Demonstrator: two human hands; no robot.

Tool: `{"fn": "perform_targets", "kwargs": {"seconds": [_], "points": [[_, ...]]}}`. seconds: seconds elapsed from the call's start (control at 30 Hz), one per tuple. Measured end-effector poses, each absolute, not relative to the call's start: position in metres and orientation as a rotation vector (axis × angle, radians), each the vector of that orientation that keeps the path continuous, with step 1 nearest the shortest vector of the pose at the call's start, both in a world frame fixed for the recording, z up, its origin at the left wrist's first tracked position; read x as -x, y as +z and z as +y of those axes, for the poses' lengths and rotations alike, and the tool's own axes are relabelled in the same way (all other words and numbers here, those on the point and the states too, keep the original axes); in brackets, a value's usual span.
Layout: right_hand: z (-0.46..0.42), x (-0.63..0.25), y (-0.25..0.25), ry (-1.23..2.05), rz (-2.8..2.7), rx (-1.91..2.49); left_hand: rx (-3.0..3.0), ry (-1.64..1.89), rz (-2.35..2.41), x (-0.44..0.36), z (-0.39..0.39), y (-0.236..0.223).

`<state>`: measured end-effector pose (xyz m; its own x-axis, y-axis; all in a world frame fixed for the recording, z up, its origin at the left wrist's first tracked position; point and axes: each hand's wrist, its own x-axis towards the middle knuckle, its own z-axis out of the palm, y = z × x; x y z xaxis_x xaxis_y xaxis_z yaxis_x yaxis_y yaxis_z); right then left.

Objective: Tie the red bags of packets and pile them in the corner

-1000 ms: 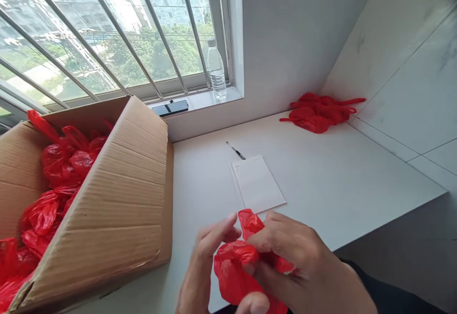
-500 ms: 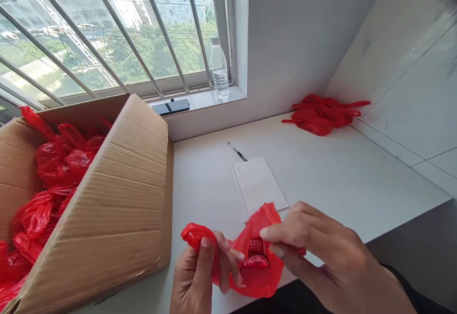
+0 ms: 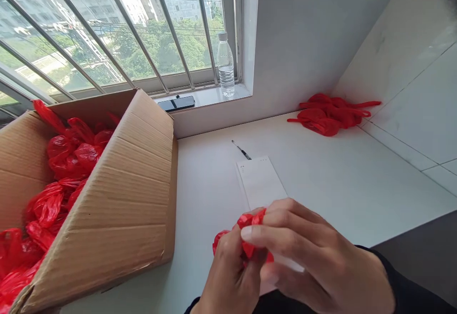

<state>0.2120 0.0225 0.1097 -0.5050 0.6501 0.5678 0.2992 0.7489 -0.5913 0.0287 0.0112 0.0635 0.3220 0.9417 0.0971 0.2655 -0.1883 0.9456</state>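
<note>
Both my hands are bunched together over the near edge of the white table (image 3: pixel 357 180). My left hand (image 3: pixel 232 276) and my right hand (image 3: pixel 314 257) are both closed on one small red plastic bag (image 3: pixel 250 221), crumpled between the fingers; only its top shows above them. Just beyond the hands a white card (image 3: pixel 262 180) lies flat, with a thin black screwdriver (image 3: pixel 242 150) behind it.
An open cardboard box (image 3: pixel 124 199) full of red plastic bags (image 3: pixel 67 161) stands at the left. A pile of red bags (image 3: pixel 332 114) lies at the far right corner by the tiled wall. On the window sill are a water bottle (image 3: pixel 226 66) and a dark phone (image 3: pixel 176 103).
The red bag was spread open between my hands half a second ago, with a printed packet showing inside; now my hands have come together and squeezed it into a small bunch.
</note>
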Motion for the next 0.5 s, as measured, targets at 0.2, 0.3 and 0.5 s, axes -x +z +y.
{"fn": "perform_targets", "kwargs": {"seconds": [0.2,0.3,0.5], "points": [[0.025,-0.212,0.104,0.570,-2.116,0.762,-1.664,0.775,1.096,-0.031,0.022,0.072],[0.024,-0.208,0.108,0.655,-2.150,0.637,-1.687,0.719,1.034,-0.032,0.023,0.077],[0.036,-0.216,0.098,0.801,-2.044,0.882,-1.552,0.596,0.990,-0.031,0.028,0.092]]}}
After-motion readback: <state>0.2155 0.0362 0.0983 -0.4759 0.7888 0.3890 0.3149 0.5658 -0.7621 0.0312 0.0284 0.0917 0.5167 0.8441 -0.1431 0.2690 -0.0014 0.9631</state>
